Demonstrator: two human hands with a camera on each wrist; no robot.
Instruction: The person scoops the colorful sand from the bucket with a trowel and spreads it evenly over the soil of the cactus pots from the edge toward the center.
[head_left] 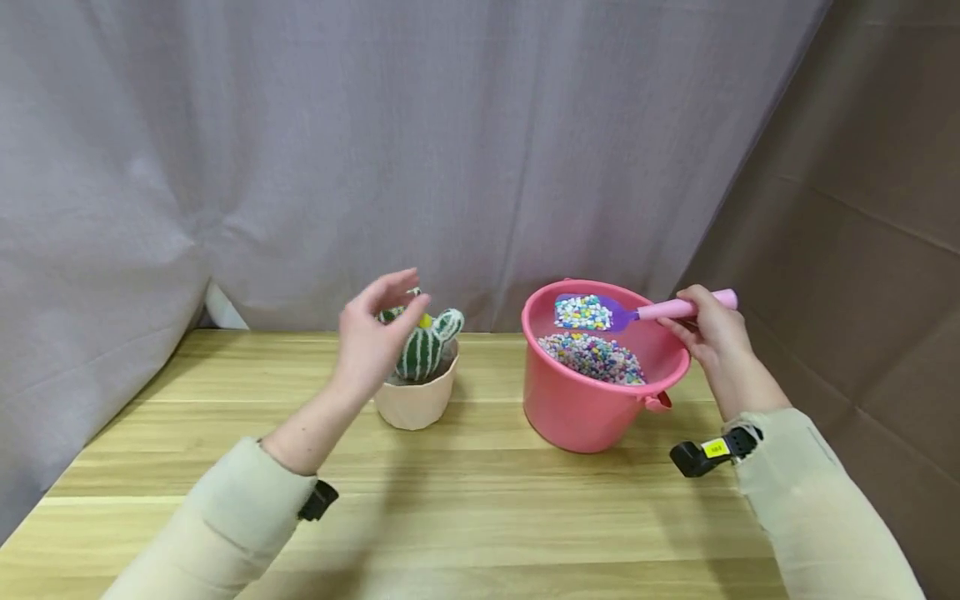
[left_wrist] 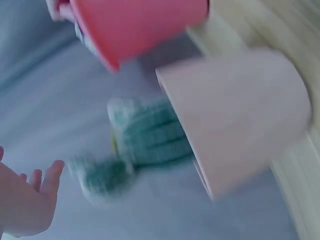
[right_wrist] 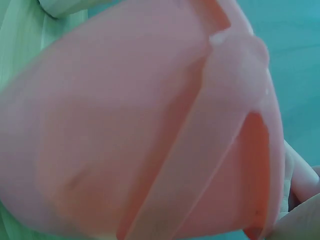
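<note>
In the head view we see a wooden table with a grey curtain behind it and a brown wall at the right. The right hand has its fingers curled around the pink handle of a purple scoop, which is loaded with small coloured pebbles and is above the opening of the pink bucket. More pebbles lie inside the bucket. The left hand is raised in front of a knitted cactus that stands in a beige pot; its fingers are loosely spread and hold nothing. This hand hides part of the cactus from us. The pot stands just to the left of the bucket, not touching it.

The left wrist view is blurred. It shows the pot from the side, the cactus and a part of the bucket, with the left hand's fingertips free of the cactus, which the head view does not make clear.

The right wrist view is nearly filled by the outer wall of the bucket with its handle; the scoop is not visible there.
</note>
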